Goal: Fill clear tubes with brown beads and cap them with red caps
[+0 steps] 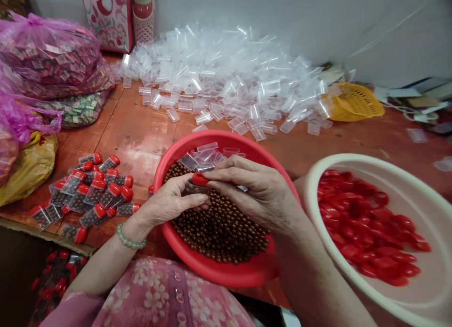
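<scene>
Over a red basin (226, 277) of small brown balls (226, 223), my left hand (176, 197) grips a clear plastic container (192, 189) with dark contents. My right hand (256, 188) pinches a red cap (200, 179) at the container's mouth. Whether the cap is fully seated I cannot tell. Several clear empty containers (206, 155) lie on the balls at the basin's far side, just beyond my fingers. To the left, filled containers with red caps (95, 190) lie in a loose pile on the table.
A white basin (314, 195) of loose red caps (370, 228) stands at right. Behind lies a large heap of clear containers (219, 82), with a yellow basket (356, 103) beside it. Filled plastic bags (52, 59) crowd the left. More red-capped containers (52, 280) sit below the table edge.
</scene>
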A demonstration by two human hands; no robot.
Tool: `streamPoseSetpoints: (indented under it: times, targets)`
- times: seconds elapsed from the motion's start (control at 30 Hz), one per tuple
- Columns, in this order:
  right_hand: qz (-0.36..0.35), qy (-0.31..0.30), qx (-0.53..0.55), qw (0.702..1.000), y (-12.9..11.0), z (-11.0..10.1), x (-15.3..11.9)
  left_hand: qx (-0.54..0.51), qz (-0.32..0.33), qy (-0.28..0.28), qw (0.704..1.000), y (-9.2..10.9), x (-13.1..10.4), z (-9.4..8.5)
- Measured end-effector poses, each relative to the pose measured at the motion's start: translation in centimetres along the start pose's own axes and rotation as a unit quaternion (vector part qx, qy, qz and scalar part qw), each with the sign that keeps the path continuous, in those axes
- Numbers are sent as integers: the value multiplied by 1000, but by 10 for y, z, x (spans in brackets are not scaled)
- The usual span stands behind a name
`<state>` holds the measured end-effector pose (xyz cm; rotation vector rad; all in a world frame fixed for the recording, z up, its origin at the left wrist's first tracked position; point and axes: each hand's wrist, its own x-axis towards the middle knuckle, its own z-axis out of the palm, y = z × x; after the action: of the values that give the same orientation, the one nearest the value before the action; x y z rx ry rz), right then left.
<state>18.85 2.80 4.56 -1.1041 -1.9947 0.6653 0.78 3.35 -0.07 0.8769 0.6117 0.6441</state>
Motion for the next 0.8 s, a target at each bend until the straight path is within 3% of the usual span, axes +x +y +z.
streamPoseSetpoints:
  times: [0.13, 0.3, 0.53, 0.8]
  targets:
    - [12, -27, -26, 999, 1, -16, -8, 5, -12, -1, 1000, 1, 0, 0]
    - [38, 8, -46, 998, 0, -33, -18, -15, -7, 1, 1000, 1, 0, 0]
    - [26, 17, -14, 999, -1, -7, 0, -63, -20, 11, 998, -1, 1, -2]
    - [105, 91, 82, 987, 11, 13, -4, -143, -15, -23, 989, -1, 1, -9]
